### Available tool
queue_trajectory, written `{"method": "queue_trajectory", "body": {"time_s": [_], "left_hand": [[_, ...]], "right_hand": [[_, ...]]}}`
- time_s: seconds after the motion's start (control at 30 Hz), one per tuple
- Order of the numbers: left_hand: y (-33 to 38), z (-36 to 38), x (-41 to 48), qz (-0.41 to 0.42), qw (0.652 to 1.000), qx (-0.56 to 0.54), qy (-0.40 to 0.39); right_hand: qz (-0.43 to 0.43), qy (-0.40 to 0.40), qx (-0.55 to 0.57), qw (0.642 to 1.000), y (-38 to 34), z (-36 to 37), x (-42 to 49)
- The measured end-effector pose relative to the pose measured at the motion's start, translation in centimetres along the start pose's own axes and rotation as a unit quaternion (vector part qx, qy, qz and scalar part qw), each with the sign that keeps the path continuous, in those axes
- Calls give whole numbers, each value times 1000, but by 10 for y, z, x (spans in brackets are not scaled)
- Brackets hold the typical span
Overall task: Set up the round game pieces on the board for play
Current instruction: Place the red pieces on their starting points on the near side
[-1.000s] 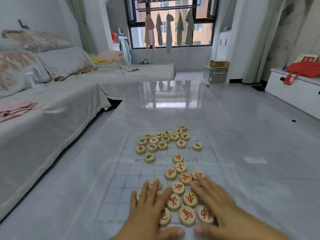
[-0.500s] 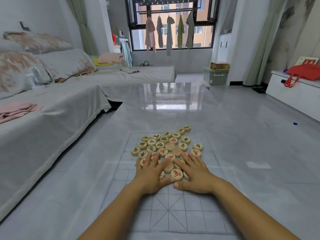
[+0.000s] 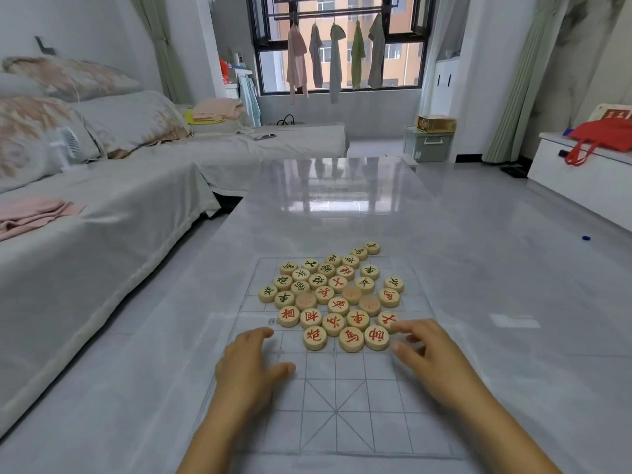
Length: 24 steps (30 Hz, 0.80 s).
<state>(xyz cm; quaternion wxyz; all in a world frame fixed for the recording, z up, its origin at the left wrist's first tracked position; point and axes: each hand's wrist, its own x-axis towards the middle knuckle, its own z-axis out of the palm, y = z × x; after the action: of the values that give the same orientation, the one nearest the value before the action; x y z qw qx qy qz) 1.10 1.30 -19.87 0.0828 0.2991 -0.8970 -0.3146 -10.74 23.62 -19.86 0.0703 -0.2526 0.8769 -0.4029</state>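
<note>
one board (image 3: 372, 425) on glossy table (image 3: 342, 217) beside sofa (image 3: 102, 241)

Pretty clearly someone's home, a living room: covered sofa (image 3: 113, 227) with pillows (image 3: 130, 121) and folded clothes (image 3: 30, 213), laundry (image 3: 335, 59) drying at the window (image 3: 403, 63), green curtains (image 3: 509, 97), a low glossy surface (image 3: 342, 213), and a white cabinet (image 3: 581, 179) with a red bag (image 3: 605, 136).

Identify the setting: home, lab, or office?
Most likely a home living room: a covered sofa with cushions on the left, laundry hanging at the window, and a glossy low table holding a game board.
</note>
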Motion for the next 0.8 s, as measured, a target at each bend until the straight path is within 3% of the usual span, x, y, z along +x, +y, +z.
{"method": "queue_trajectory", "body": {"time_s": [0.23,0.5,0.8], "left_hand": [[13,13,9,112,991,68,-20],[15,23,7,158,970,177,-49],[12,8,13,144,986,65,-47]], "right_hand": [[-89,-63,-235,966,-10,15,-6],[-24,-28,-157,987,5,-2,-5],[-44,1,-172,984,-3,11,-11]]}}
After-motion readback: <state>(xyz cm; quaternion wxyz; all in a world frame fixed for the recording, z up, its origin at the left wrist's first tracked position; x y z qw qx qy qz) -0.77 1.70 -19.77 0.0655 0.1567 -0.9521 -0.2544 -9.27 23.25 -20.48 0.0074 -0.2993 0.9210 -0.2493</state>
